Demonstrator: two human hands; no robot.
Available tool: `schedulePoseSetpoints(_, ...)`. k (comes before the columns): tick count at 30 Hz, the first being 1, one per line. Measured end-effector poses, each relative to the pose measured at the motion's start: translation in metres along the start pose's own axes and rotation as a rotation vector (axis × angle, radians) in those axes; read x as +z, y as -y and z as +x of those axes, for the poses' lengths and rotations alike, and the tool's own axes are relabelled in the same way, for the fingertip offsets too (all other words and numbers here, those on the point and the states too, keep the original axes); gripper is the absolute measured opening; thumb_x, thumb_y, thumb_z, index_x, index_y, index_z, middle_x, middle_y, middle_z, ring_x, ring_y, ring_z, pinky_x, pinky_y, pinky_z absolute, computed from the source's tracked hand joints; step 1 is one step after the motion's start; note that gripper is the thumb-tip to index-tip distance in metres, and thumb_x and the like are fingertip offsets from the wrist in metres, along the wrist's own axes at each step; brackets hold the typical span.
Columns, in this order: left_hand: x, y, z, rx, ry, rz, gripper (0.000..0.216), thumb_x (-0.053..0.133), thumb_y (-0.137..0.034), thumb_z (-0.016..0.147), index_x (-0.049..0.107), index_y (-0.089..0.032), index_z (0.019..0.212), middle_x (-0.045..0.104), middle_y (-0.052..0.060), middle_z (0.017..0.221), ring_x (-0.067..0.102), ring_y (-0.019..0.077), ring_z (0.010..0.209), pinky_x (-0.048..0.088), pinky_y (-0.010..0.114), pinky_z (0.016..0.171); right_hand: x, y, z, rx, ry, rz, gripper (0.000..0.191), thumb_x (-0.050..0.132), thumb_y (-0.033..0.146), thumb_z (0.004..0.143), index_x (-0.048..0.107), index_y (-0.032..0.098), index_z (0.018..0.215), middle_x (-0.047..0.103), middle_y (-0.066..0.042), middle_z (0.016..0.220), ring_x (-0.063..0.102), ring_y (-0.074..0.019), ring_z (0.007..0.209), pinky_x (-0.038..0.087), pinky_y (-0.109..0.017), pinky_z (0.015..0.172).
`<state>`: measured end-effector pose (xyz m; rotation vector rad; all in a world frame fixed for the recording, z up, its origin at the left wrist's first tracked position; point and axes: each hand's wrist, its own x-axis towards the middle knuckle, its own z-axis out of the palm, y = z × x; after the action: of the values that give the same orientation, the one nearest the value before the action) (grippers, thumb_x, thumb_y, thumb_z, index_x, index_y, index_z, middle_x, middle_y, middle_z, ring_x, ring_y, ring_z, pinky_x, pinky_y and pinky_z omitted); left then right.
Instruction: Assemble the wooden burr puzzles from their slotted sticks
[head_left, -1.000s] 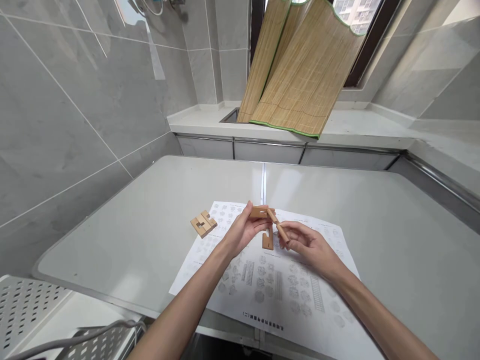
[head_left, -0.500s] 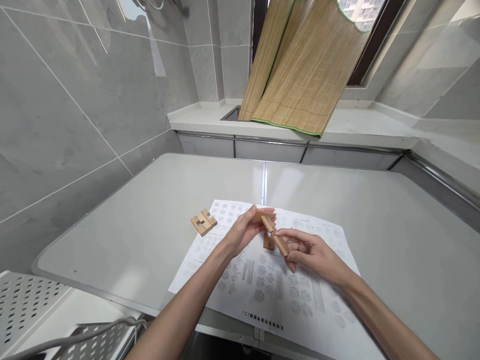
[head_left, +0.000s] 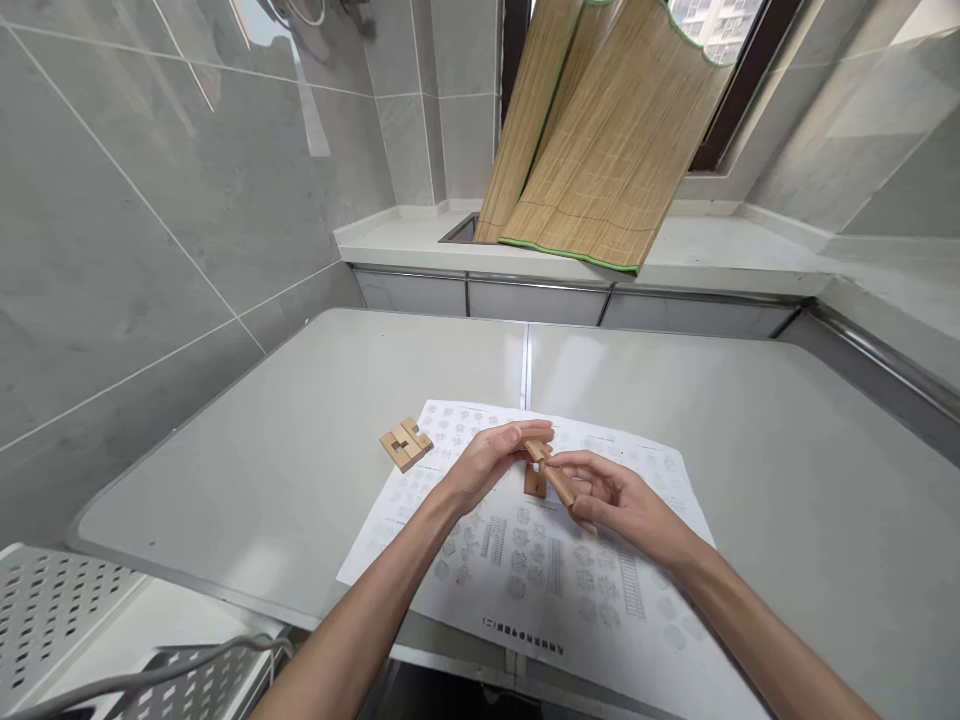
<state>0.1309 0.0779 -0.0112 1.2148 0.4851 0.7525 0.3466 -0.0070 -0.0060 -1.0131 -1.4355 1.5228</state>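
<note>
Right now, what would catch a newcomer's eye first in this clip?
First, the two hands meeting over the printed sheet at the table's near middle: the left hand and right hand both pinch notched wooden pieces held together between them. Next, a small assembled wooden block lies on the table just left of the sheet. Behind, a bamboo mat leans against the window.
</note>
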Motion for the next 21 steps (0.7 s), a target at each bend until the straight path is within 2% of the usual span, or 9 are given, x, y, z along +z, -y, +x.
schedulePoseSetpoints(7, -0.003, 0.004, -0.001, 0.072, -0.037, 0.036, 0.069, 0.078, -0.065, 0.082, 0.073, -0.019, 0.133, 0.068, 0.018, 0.140, 0.055, 0.0415, 0.139, 0.037, 0.053, 0.119, -0.001, -0.003, 0.004, -0.058, 0.020, 0.259, 0.056, 0.081, 0.048, 0.090, 0.059, 0.029, 0.137, 0.061, 0.000, 0.089, 0.047, -0.0102, 0.059, 0.038, -0.028, 0.060)
schedulePoseSetpoints(11, -0.001, 0.002, -0.002, 0.064, -0.046, 0.032, 0.072, 0.082, -0.062, 0.080, 0.070, -0.019, 0.136, 0.065, 0.019, 0.144, 0.055, 0.0422, 0.140, 0.037, 0.055, 0.119, -0.001, -0.007, 0.005, -0.050, 0.009, 0.339, 0.050, 0.082, 0.043, 0.091, 0.060, 0.029, 0.134, 0.062, 0.001, 0.088, 0.048, -0.0104, 0.060, 0.038, -0.029, 0.060)
schedulePoseSetpoints(15, 0.002, -0.001, -0.003, 0.077, -0.072, 0.004, 0.072, 0.089, -0.052, 0.078, 0.069, -0.019, 0.137, 0.068, 0.019, 0.140, 0.054, 0.0402, 0.141, 0.035, 0.054, 0.121, 0.001, -0.012, 0.007, -0.015, 0.001, 0.379, 0.050, 0.085, 0.039, 0.088, 0.062, 0.028, 0.132, 0.063, 0.000, 0.092, 0.048, -0.0101, 0.061, 0.039, -0.028, 0.061)
schedulePoseSetpoints(21, 0.004, -0.002, -0.004, 0.071, -0.093, -0.003, 0.071, 0.092, -0.048, 0.074, 0.069, -0.020, 0.136, 0.066, 0.018, 0.144, 0.053, 0.0396, 0.143, 0.035, 0.053, 0.122, 0.000, -0.014, 0.007, 0.016, -0.001, 0.463, 0.043, 0.085, 0.036, 0.087, 0.070, 0.025, 0.126, 0.060, 0.001, 0.084, 0.049, -0.0120, 0.065, 0.041, -0.029, 0.063)
